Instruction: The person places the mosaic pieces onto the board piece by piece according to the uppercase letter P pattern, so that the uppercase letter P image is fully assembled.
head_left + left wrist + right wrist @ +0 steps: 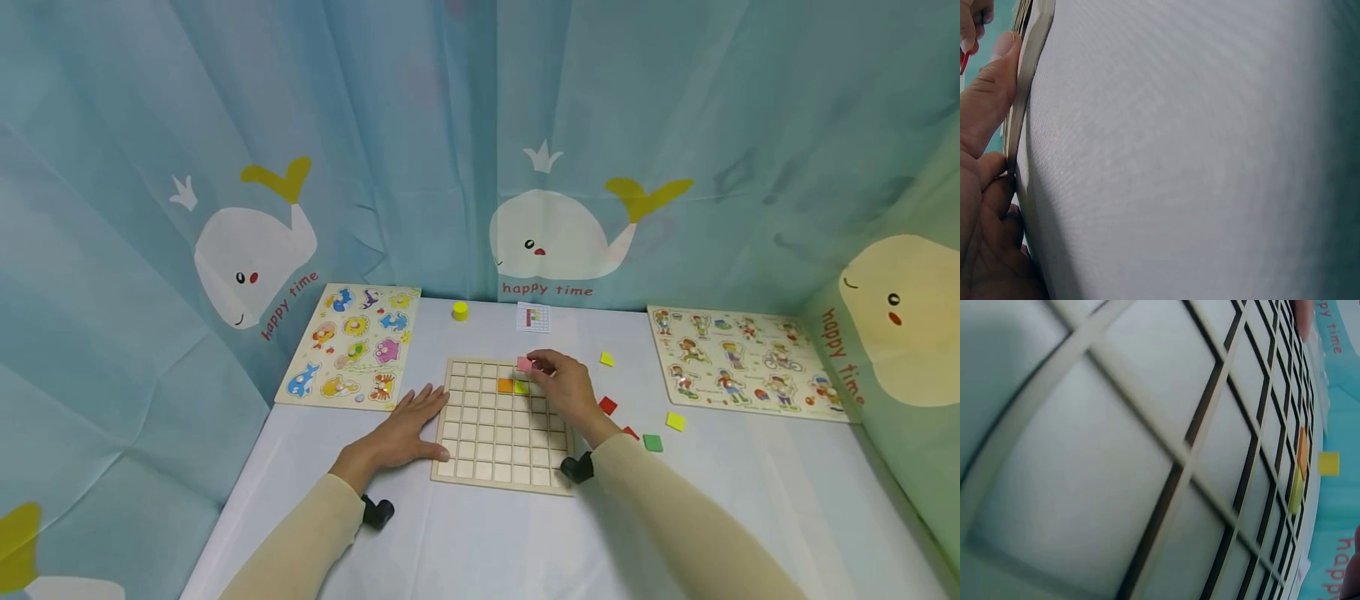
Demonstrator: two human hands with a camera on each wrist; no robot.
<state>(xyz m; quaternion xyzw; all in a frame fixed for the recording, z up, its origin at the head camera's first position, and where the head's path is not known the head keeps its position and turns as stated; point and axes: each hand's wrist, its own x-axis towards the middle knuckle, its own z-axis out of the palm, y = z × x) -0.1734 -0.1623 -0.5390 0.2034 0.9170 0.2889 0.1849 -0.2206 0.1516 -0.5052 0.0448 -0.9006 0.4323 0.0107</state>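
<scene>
Right hand point(566, 387) pinching pink tile point(523, 364) at far side of grid board point(484, 414). Left hand point(403, 429) spread, holding nothing, thumb touching board's left edge. Risk: loose pinch drops tile skewed; low fingertips could nudge lime tile point(521, 387). Pale table point(480, 542); blue whale-print curtains point(420, 125) far side, left, right.

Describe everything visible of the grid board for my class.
The grid board looks wooden: pale, roughly square, with raised strips framing small cells. It lies flat on the white table. An orange tile and a yellow-green tile sit in neighbouring cells near its far edge. The left grip touches its left edge.
</scene>
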